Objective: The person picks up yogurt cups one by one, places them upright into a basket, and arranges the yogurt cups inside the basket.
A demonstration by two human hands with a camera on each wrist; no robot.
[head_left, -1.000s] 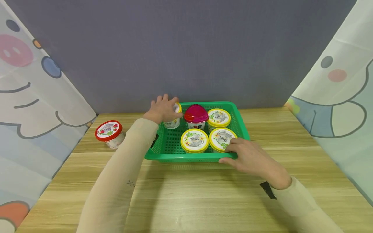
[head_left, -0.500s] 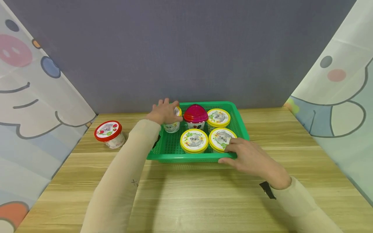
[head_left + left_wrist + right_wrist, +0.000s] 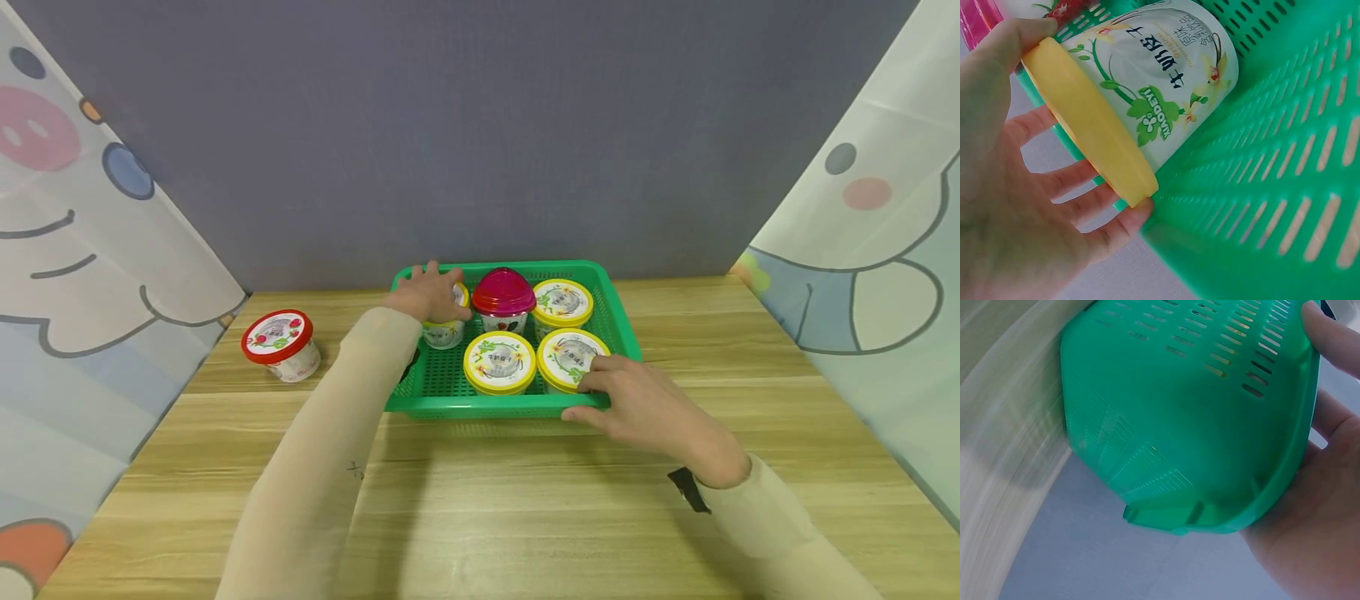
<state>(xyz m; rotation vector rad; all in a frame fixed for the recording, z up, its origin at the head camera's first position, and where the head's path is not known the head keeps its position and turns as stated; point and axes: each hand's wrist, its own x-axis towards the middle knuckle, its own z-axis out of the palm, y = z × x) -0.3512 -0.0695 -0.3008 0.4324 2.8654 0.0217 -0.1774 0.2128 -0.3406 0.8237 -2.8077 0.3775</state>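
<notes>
My left hand (image 3: 426,295) holds a white tub with a yellow lid (image 3: 444,337) in the back left corner of the green plastic basket (image 3: 465,406). In the left wrist view, thumb and fingers span the yellow lid (image 3: 1088,122), and the tub's printed side faces the basket's slotted wall (image 3: 1285,187). With my right hand (image 3: 637,404) I grip the basket's front right rim, thumb outside and fingers over the inside. Those fingers touch the yellow-lidded tub (image 3: 566,354) in that corner.
Inside the basket also stand a cup with a domed magenta lid (image 3: 504,293) and more yellow-lidded tubs (image 3: 499,363). A red-lidded tub (image 3: 283,346) is on the wooden table (image 3: 480,508), left of the basket. A grey panel (image 3: 480,133) rises behind.
My left hand has come slightly nearer and lower with the tub, which now sits a little farther forward in the basket. The right hand stays on the rim.
</notes>
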